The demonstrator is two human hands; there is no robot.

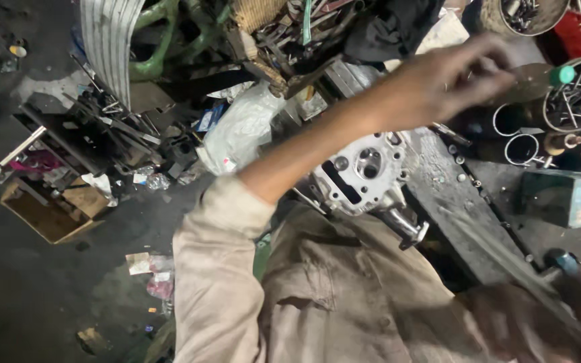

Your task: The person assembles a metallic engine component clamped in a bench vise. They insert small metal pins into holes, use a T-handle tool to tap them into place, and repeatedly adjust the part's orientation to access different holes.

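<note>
Cylinder head (364, 173): a pale cast-metal part with a round central bore and a dark rectangular port, lying face-up just in front of my chest, at the near edge of the greasy workbench (452, 195). Neither of my hands is on it. My left hand (462, 81) is stretched well beyond it, toward the round tins of bolts and tools (573, 101) at the far right; the fingers are loosely curled, but motion blur keeps me from telling whether they pinch anything. My right hand (573, 296) sits at the lower right corner, blurred, apparently closed around a long grey bar (506, 255) that runs diagonally across the bench; I judge it a grip, not a certainty.

Progress, as I judge it: the head is stripped bare and clean on its upper face, with no fasteners visibly seated, so fitting work seems not yet begun.

Beyond: a green box (563, 196) right of the head, a white plastic bag (243, 128) to its left, a cardboard box (48, 212) on the floor. My sleeve hides the head's near side.
</note>
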